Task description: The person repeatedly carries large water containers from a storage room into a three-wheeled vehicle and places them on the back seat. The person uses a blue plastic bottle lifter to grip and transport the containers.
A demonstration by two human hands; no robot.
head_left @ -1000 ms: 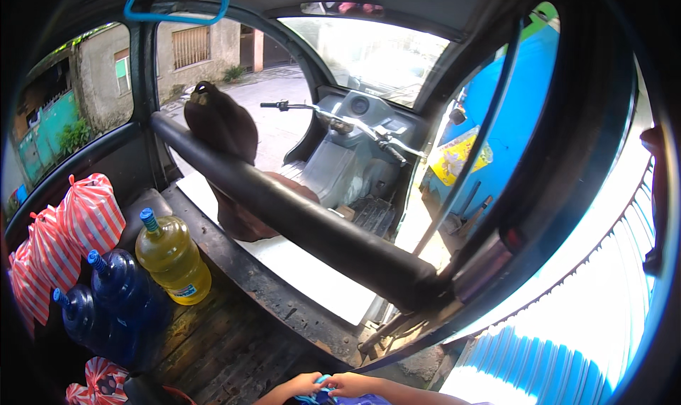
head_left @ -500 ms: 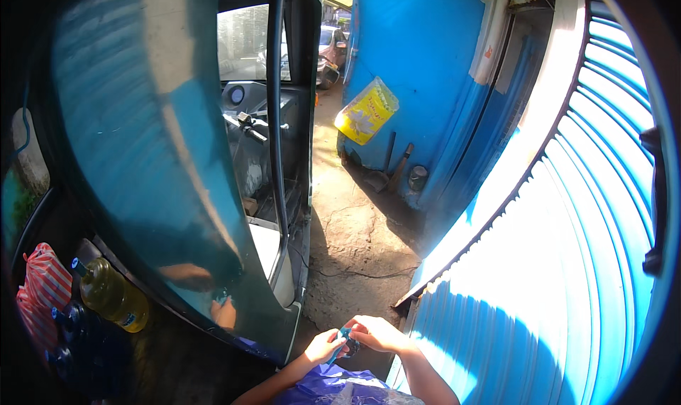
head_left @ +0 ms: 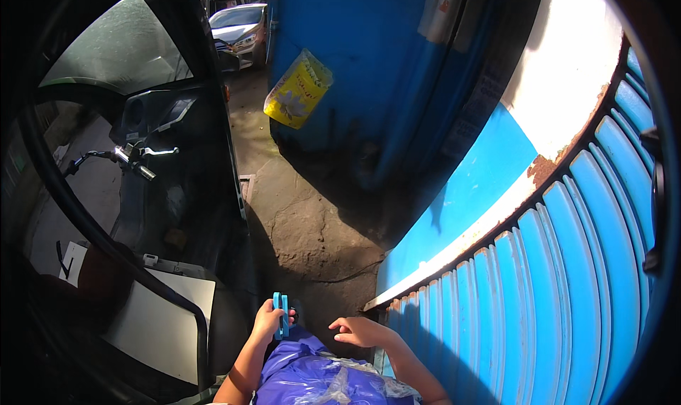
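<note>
My left hand is closed around a light-blue plastic piece with two long parallel arms, which looks like a clothespin and stands upright. A small dark thing shows by the fingertips, too small to name. To its right, apart from the piece, my right hand is loosely curved with the index finger stretched out. Nothing shows in it. Below both hands lies purple material with clear plastic over it, close against me.
At the left stands a vehicle cab with a handlebar, a black bent bar and a white panel. A blue corrugated metal sheet flanks my right. Ahead, a yellow bag hangs by a blue wall. Beyond is a car.
My hands have come apart; the blue piece stays in the left hand, which has moved left. The view has shifted left and forward, showing more of the cab's inside.
</note>
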